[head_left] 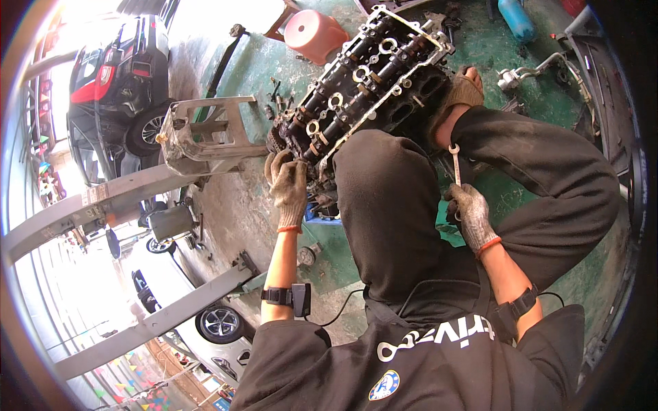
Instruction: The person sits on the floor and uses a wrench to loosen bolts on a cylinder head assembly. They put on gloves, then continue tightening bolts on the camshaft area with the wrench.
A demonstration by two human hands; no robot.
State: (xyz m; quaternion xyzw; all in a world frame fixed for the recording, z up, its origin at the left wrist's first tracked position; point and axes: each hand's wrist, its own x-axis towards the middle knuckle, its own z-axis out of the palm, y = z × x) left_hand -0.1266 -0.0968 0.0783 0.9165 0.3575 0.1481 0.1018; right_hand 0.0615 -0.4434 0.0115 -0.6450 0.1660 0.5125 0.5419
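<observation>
An engine [370, 85], its top uncovered so that dark camshafts and pale caps show, stands on the floor in front of my knees. At its near left end my left hand [288, 188], in a grey knit glove with an orange cuff, reaches in with the fingers apart. The fingertips touch or nearly touch the parts there; I cannot make out anything held. My right hand [471, 214], gloved the same way, grips a wrench [456, 164] between my legs. The wrench points away from me, its open jaw end up and apart from the engine.
Left of the engine stands a grey metal frame [209, 133], joined to a long lift arm [89, 205]. A pink stool [314, 35] and a blue bottle [516, 20] are farther off. Metal pipes [541, 72] lie at right. A dark car [116, 96] and a white car [188, 305] stand left.
</observation>
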